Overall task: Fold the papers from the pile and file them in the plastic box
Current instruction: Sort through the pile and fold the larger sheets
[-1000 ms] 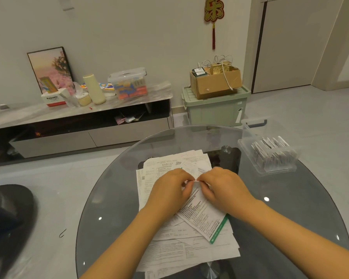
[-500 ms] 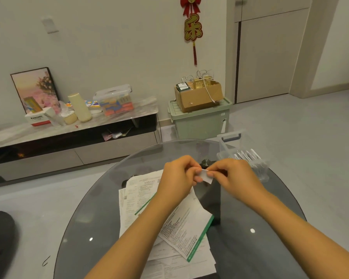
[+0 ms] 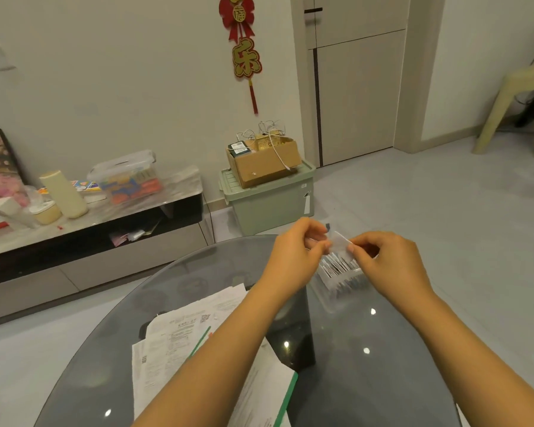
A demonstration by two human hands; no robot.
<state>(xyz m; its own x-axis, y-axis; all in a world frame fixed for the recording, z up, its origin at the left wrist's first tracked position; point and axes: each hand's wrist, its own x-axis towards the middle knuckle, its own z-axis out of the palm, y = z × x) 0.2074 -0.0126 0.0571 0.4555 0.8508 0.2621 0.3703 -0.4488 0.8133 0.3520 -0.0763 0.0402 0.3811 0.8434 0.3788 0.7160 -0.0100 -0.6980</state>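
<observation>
Right of the middle, our left hand (image 3: 296, 251) and right hand (image 3: 389, 260) pinch the folded paper (image 3: 339, 243) over the plastic box (image 3: 330, 298); next we slip it in.

A small matt paper slip (image 3: 339, 244) was pinched above a clear plastic box (image 3: 336, 291); below the grip, glossy smoked glass formed the table (image 3: 367, 380), bearing matt printed papers (image 3: 173, 343).

We log the paper pile (image 3: 198, 343) on the table (image 3: 367, 380) at 7 o'clock of our hands; plastic box (image 3: 339, 282) on the table at 1 o'clock of the pile, under the folded slip (image 3: 339, 241). Storage bin (image 3: 269, 204) on the floor at 12, cardboard carton (image 3: 265, 161) on it; low cabinet (image 3: 90, 241) at 10
</observation>
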